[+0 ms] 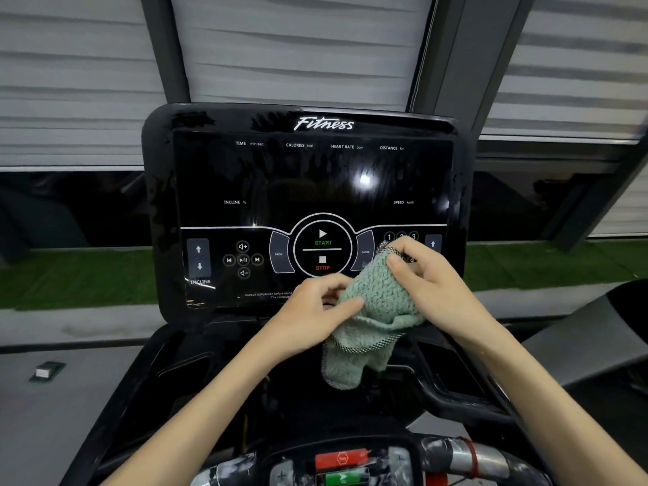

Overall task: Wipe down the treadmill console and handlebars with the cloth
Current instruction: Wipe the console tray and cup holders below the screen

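The right hand (419,275) pinches the upper part of a green cloth (371,310), fingers curled over its top edge, and the left hand (315,310) grips the same cloth from the other side, thumb laid across the knit. The cloth is soft and thick, a nubbly waffle-like weave with a darker speckled hem; it bunches between the two hands and hangs in a loose fold below them. Just behind the hands stands the console (315,191), a glossy black panel with rounded corners, its smooth face catching a bright glare spot. The cloth's top corner overlaps the panel's lower right, covering some numbered buttons; whether it touches the surface I cannot tell. Beside the left hand sits a round START/STOP dial (322,249) ringed in white. Below the forearms, nearest the body, runs a curved handlebar (470,457), its metallic grip section shiny, with a red band around it, beside a red stop button (342,458).
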Demonstrator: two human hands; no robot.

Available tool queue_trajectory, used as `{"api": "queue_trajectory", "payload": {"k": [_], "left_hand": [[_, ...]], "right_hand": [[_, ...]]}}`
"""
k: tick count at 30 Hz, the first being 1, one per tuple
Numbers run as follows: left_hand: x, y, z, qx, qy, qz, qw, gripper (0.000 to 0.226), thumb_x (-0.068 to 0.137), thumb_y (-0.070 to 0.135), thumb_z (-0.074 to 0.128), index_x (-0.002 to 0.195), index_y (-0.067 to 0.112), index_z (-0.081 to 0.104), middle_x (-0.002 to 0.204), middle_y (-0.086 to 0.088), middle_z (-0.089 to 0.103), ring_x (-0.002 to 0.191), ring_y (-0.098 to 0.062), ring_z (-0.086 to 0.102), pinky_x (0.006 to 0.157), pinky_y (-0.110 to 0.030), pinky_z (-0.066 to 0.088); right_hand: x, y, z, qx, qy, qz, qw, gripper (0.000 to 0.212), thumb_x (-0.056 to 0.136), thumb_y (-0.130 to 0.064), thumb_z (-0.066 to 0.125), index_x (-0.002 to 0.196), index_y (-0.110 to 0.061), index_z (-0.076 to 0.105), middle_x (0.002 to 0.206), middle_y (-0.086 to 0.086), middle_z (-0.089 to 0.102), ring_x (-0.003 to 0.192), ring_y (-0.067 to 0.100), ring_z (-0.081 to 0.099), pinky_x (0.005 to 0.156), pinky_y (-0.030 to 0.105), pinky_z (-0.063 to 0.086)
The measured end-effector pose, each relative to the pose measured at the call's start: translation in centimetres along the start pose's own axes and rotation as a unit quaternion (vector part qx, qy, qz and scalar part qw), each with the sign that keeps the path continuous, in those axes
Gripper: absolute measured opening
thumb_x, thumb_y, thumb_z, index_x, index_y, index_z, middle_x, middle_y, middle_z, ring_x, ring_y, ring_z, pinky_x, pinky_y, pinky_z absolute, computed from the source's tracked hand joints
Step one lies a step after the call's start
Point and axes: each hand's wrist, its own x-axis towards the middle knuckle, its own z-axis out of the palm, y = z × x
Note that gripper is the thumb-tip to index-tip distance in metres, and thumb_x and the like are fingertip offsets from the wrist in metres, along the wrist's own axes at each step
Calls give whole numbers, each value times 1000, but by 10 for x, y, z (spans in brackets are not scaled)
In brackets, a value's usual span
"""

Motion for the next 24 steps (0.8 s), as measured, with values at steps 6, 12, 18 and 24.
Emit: {"api": "queue_trajectory", "payload": {"k": [6, 12, 18, 24], "left_hand": [[0, 9, -5, 9, -1, 14, 1000, 17, 98, 24, 57, 82, 25, 65, 88, 7, 72, 88, -11, 68, 87, -42, 54], [4, 15, -10, 41, 60, 79, 994, 4, 99, 26, 55, 100, 25, 58, 80, 1, 73, 71, -20, 68, 68, -41, 54], [9, 20, -18, 24, 60, 76, 995, 23, 101, 30, 48, 117, 47, 46, 61, -17, 54, 49, -32, 38, 56, -36, 39], [10, 22, -33, 184, -32, 39, 982, 51, 66, 58, 79, 110, 45, 58, 112, 20, 55, 107, 2, 52, 97, -29, 43]], "right_hand": [[2, 3, -8, -111, -40, -27, 993, 11, 98, -28, 50, 94, -27, 61, 54, -11, 46, 48, 3, 36, 51, 18, 29], [1, -1, -20, -162, -105, 9, 981, 80, 62, -43, 86, 128, -39, 42, 105, -10, 65, 99, 5, 62, 87, 32, 53], [2, 11, -22, -251, -166, -6, 954, 81, 71, -19, 82, 129, -53, 36, 89, -11, 68, 83, 12, 62, 84, 39, 52], [0, 11, -24, -206, -193, 13, 959, 21, 92, -31, 63, 76, -20, 70, 73, -1, 69, 68, 13, 64, 67, 39, 53]]}}
